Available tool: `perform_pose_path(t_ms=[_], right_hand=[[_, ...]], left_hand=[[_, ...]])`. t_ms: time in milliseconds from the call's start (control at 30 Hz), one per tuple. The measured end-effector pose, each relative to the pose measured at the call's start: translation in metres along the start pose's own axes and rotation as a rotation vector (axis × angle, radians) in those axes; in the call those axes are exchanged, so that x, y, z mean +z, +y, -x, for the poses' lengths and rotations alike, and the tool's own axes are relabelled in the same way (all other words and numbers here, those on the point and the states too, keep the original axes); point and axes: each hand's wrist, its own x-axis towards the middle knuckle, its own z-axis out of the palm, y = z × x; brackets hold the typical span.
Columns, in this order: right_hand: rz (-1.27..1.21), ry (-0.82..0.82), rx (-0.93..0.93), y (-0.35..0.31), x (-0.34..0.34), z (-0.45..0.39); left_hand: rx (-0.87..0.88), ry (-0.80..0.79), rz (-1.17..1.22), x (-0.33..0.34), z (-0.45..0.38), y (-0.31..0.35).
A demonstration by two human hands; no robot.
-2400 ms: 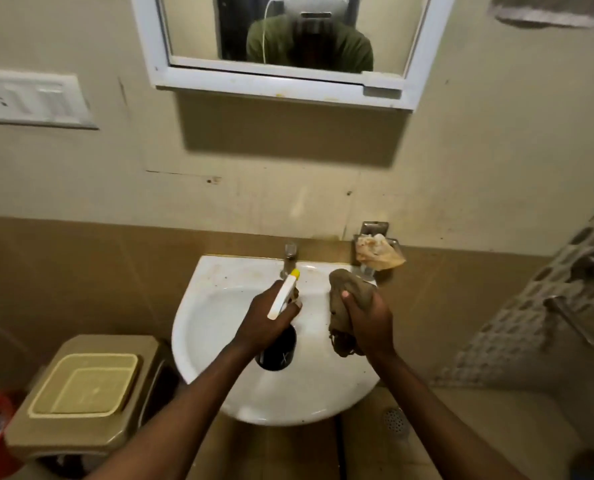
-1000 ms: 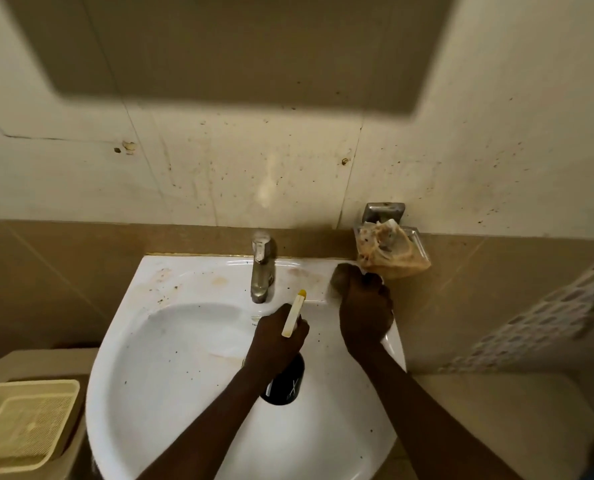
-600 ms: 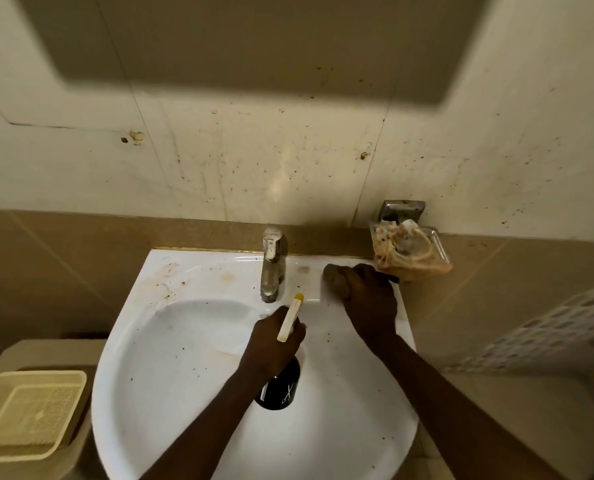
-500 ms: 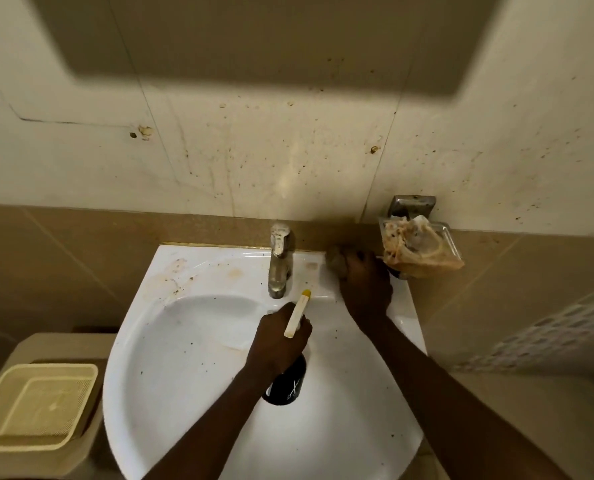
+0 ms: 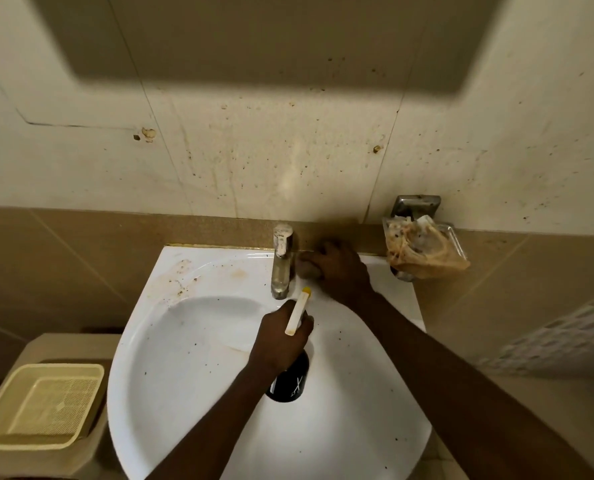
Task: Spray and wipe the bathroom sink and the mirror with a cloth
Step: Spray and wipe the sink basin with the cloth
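Note:
A white sink with brown stains at its back left corner fills the lower middle. My left hand grips a black spray bottle with a white and yellow nozzle, held over the basin. My right hand presses a brown cloth onto the sink's back ledge, right beside the metal tap. Most of the cloth is hidden under the hand. The mirror is out of view; only its shadow falls on the wall above.
A wall soap dish holding crumpled stained plastic sticks out to the right of the sink. At lower left stands a beige bin with a yellow basket on top. The spotted tiled wall rises right behind the tap.
The view dropped from the mirror to the sink. My right hand with the cloth came down onto the back ledge and slid left from near the soap dish to beside the tap.

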Motion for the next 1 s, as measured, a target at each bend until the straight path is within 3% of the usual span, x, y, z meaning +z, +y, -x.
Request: perform_pose_path(t_ms=[100,200,300,367,433,633,733,800,900,967,1000], right_hand=[[0.002,-0.026,-0.256,0.011,-0.008,0.012],[0.032,-0.093,-0.359,0.042,-0.013,0.049],[-0.006,-0.021,-0.267,0.054,-0.019,0.059],[-0.048,0.09,-0.11,0.04,-0.013,0.047],[-0.042,0.098,0.049,0.018,-0.008,0.027],[0.024,-0.085,-0.228,0.026,-0.014,0.045],[0.088,-0.009,-0.287,0.056,-0.021,0.088],[0.046,0.092,-0.232,0.061,-0.024,0.097],[-0.021,0.269,-0.004,0.048,-0.019,0.079],[-0.069,0.322,0.129,0.037,-0.017,0.069],[-0.056,0.324,0.106,0.037,-0.017,0.069]], left_hand=[[0.008,-0.021,-0.011,0.001,0.002,0.002],[0.001,-0.041,-0.043,0.001,0.004,0.003],[-0.052,0.007,0.0,-0.002,0.003,0.005],[-0.029,-0.004,-0.027,-0.002,0.003,0.007],[-0.011,-0.011,-0.031,-0.001,0.006,0.008],[-0.025,-0.008,-0.033,-0.001,0.013,0.009],[-0.047,-0.006,-0.045,0.0,0.012,0.015],[-0.058,-0.019,-0.083,0.002,0.011,0.019],[-0.053,-0.082,-0.127,0.008,0.01,0.024],[-0.048,-0.09,-0.146,0.012,0.01,0.024],[-0.05,-0.081,-0.154,0.013,0.011,0.023]])
